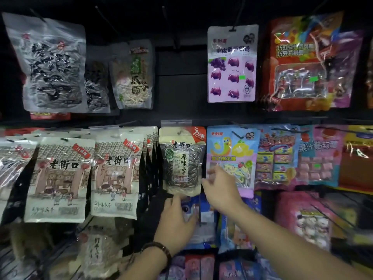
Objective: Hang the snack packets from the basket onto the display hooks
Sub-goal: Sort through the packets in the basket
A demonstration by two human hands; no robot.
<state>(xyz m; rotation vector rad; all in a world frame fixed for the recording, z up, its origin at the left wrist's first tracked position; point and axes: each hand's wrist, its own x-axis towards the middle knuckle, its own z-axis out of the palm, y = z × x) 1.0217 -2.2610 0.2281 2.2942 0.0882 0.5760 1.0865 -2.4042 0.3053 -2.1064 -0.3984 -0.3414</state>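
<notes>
- Cream-and-black seed pkt (pixel 182 160) hangs mid row, centre, header up under a clear price tag. I read this as the tail end of a hang: pkt looks seated on its peg, hands just squaring it.
- Grip?
- Left hand (pixel 177 217) sits below it, fingertips at the pkt's bottom edge, apparently touching. Pinching or only nudging, can't tell, since the back of the hand hides it. Right hand (pixel 220 184) is by the pkt's lower right corner, fingers spread & loose, holding nothing; blurred tho.
- Next?
- My guess: let go, then go to the basket for another pkt. Basket's not in view, so I'd need to look away first. Bare peg (pixel 171 29) in the top row, above this pkt, seems free, prob a slot for the next one. Needs the header hole lined up w/ the peg tip.
- Anything in the way?
- Tight fit. Yellow-worm candy pkt (pixel 232 154) is just beside on the right, and the right hand overlaps its front. Cream pkts (pixel 117 174) crowd the left. Blue pkt (pixel 203 215) on the lower row sits behind the left hand. Pulling hands out could swing the neighbours.
</notes>
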